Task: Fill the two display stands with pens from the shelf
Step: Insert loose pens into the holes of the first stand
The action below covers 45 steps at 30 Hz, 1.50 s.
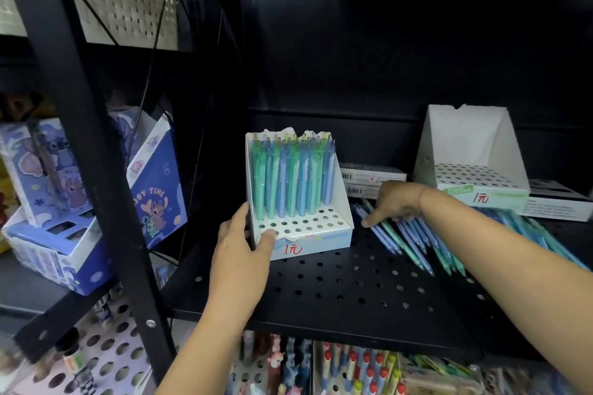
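Black perforated shelf [321, 282] in what's looking like a stationery shop, dark back panel behind it. The nearer display stand [340, 196] is sitting mid-shelf with its back rows holding green and blue pens [288, 179] while the front rows of holes are showing empty. The left hand [244, 244] is gripping its front-left corner, thumb on the front lip and fingers along the side, probably bracing it so it isn't sliding while pens are going in.

The right hand [398, 200] is reaching down onto the loose pens [414, 240] fanned out flat just right of that stand. Its fingers are curling over the pile, but I can't tell whether it's actually pinching one (the hand is hiding the tips).

The second stand [465, 141] is sitting empty at the back right, partly over the pile. Barcoded boxes [372, 175] are stacking up between the stands, and cartoon boxes [157, 196] are crowding the left bay beyond the black post [96, 170], so nothing is really blocking the reach.
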### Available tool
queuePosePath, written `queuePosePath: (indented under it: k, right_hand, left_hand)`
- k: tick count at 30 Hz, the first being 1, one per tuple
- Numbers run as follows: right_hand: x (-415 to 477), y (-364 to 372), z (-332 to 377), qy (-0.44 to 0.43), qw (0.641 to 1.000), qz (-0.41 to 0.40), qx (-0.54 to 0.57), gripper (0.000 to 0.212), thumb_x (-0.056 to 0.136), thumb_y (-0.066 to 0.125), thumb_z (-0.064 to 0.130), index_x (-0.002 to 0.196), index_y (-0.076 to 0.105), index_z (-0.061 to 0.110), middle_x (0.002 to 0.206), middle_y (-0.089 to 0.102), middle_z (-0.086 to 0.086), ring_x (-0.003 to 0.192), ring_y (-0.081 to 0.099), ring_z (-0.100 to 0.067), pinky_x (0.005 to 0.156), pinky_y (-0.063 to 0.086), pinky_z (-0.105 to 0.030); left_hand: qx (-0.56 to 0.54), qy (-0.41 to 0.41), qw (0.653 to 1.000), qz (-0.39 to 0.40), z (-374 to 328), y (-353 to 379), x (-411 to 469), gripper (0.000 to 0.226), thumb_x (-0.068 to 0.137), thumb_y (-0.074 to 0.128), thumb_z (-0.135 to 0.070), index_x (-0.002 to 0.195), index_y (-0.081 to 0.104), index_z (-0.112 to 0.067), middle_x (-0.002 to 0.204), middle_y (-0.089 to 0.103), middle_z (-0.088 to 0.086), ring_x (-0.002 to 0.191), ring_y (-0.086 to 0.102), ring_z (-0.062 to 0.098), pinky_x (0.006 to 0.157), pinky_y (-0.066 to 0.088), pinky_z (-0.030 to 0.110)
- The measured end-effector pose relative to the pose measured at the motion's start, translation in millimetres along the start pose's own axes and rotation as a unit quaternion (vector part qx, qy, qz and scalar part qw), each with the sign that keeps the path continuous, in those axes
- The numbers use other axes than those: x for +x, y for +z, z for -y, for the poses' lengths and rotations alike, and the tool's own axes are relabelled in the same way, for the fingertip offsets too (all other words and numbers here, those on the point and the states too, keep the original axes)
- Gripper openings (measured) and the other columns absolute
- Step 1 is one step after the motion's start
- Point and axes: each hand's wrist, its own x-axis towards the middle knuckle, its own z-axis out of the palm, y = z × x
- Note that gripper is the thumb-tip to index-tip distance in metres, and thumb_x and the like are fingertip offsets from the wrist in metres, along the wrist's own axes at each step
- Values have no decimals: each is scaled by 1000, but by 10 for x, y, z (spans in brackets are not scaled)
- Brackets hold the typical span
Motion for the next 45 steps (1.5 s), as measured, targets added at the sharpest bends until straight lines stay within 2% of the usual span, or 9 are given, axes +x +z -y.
queuePosePath:
  k: [2, 5, 16, 20, 27, 31, 38, 42, 45]
  right_hand:
    - [-7, -21, 34, 7, 1000, 12, -23, 39, 78, 78, 32, 79, 49, 7, 75, 55, -6, 70, 52, -18, 60, 47, -24]
    - [8, -28, 87, 18, 999, 27, -22, 35, 80, 77, 24, 74, 47, 9, 64, 47, -4, 53, 40, -14, 42, 36, -20]
    - [138, 11, 113, 41, 997, 64, 19, 25, 85, 70, 11, 78, 46, 5, 43, 36, 0, 30, 32, -8, 34, 34, -15]
    - [78, 27, 112, 9, 998, 49, 44, 25, 84, 70, 6, 76, 46, 7, 58, 41, -4, 41, 37, -9, 36, 40, -15]
    - [-75, -168, -44, -61, 988, -18, 140, 28, 84, 70, 11, 74, 44, 11, 61, 46, -3, 40, 46, -7, 40, 41, -15]
    - [-299, -361, -131, -133, 973, -120, 146, 16, 85, 68, 21, 83, 59, 9, 62, 55, -1, 49, 53, -9, 47, 43, -19]
    - [-689, -263, -173, -226, 905, -301, 199, 16, 88, 67, 28, 85, 65, 13, 77, 67, -2, 64, 62, -17, 61, 49, -27]
    - [-745, -151, -261, -237, 887, -306, 250, 5, 87, 68, 22, 88, 63, 19, 88, 68, 0, 79, 64, -16, 77, 51, -32]
    - [-674, -50, -350, -214, 910, -275, 223, 11, 86, 69, 26, 94, 63, 21, 91, 64, 3, 79, 59, -10, 79, 48, -26]
  left_hand:
    - [0, -1, 1000, -1, 4, 1, 1, 59, 95, 54, -31, 148, 28, -36, 152, 32, -6, 132, 41, 17, 106, 41, 46]
    - [1, 1, 1000, -3, -4, -2, -7, 59, 95, 54, -31, 148, 28, -35, 151, 32, -6, 132, 42, 17, 106, 41, 45]
    - [1, -2, 1000, -4, -12, -2, -12, 59, 96, 54, -30, 148, 28, -34, 150, 33, -5, 131, 42, 18, 106, 41, 43]
    - [4, 0, 1000, -5, -9, 2, -7, 59, 96, 55, -29, 148, 28, -32, 150, 35, -5, 130, 44, 17, 105, 42, 43]
    - [-2, 2, 1000, -6, 8, 8, 10, 59, 95, 56, -29, 147, 30, -34, 150, 35, -3, 131, 44, 18, 105, 42, 45]
    - [-2, 6, 1000, -7, 11, 5, 5, 58, 95, 55, -28, 147, 30, -33, 147, 37, -5, 127, 47, 17, 103, 44, 45]
    - [-3, 4, 1000, -6, 4, 6, -3, 59, 95, 55, -29, 147, 29, -34, 147, 37, -6, 128, 45, 17, 104, 43, 45]
    - [0, 5, 1000, -3, 14, 7, 2, 59, 95, 55, -30, 148, 29, -33, 149, 35, -5, 130, 44, 18, 105, 42, 46]
    - [-2, 11, 1000, -4, 13, 8, 3, 59, 95, 55, -29, 148, 29, -33, 149, 35, -6, 130, 43, 18, 106, 41, 44]
